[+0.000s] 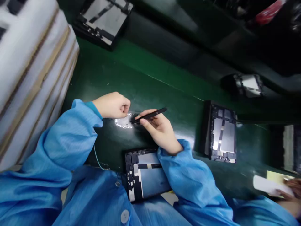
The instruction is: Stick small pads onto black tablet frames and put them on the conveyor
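Observation:
My left hand (113,105) is curled closed over the green bench, thumb against the fingers; whether it holds anything is hidden. Beside it, my right hand (162,130) grips slim black tweezers (152,115), their tip pointing left toward my left hand. Between the two hands a shiny clear film (124,121) lies on the bench and catches the light. Close to my body rests an opened tablet (150,179) with its inner parts showing, partly covered by my right sleeve.
Layered white foam sheets (30,78) are stacked at the left. More opened devices lie on the bench: one tablet (105,18) at the back, another tablet (223,133) to the right. A co-worker's hand (293,191) with white and yellow pieces shows at the lower right.

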Available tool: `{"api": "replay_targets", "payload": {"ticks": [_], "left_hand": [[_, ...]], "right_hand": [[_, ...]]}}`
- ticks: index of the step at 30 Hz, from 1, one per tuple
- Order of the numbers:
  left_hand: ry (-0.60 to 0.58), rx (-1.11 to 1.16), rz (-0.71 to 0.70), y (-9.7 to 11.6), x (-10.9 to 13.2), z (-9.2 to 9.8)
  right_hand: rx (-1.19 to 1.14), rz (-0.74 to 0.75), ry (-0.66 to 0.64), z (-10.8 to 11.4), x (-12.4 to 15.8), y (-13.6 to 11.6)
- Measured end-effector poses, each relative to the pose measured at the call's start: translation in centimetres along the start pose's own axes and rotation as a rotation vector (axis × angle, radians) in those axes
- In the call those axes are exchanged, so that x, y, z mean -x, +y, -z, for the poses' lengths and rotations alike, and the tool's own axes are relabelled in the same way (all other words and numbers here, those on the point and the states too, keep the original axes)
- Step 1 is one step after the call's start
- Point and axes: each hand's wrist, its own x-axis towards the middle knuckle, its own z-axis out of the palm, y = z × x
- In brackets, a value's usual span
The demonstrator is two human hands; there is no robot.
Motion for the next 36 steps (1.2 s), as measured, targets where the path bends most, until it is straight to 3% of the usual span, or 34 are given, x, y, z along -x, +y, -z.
{"api": "replay_targets", "payload": {"ticks": [5, 12, 21, 25, 27, 29, 33, 36], "left_hand": [[-0.064, -0.116, -0.008, 0.6, 0.0, -0.3], [-0.062, -0.284, -0.102, 0.7, 0.2, 0.3], [-0.088, -0.331, -0.064, 0.7, 0.1, 0.1], [-0.093, -0.347, -0.017, 1.3, 0.6, 0.1], [-0.081, -0.358, -0.006, 1.4, 0.7, 0.1], [-0.075, -0.383, 0.023, 1.4, 0.7, 0.0], [-0.057, -0.408, -0.016, 1.0, 0.3, -0.1], [-0.059, -0.414, -0.048, 0.8, 0.1, 0.0]], "right_hand": [[0.152, 0.062, -0.074, -0.5, 0.2, 0.7], [0.125, 0.069, -0.09, -0.1, 0.0, 0.9], [0.262, 0.143, -0.111, -0.2, -0.3, 0.4], [0.084, 0.082, -0.089, 0.4, 0.1, -0.1], [-0.066, 0.036, 0.006, 0.5, 2.4, -0.4], [-0.124, 0.012, 0.202, -0.3, 6.2, -0.4], [-0.022, 0.047, 0.635, -4.1, 13.6, 1.2], [0.103, 0.173, 0.718, -6.3, 15.4, 2.6]]}}
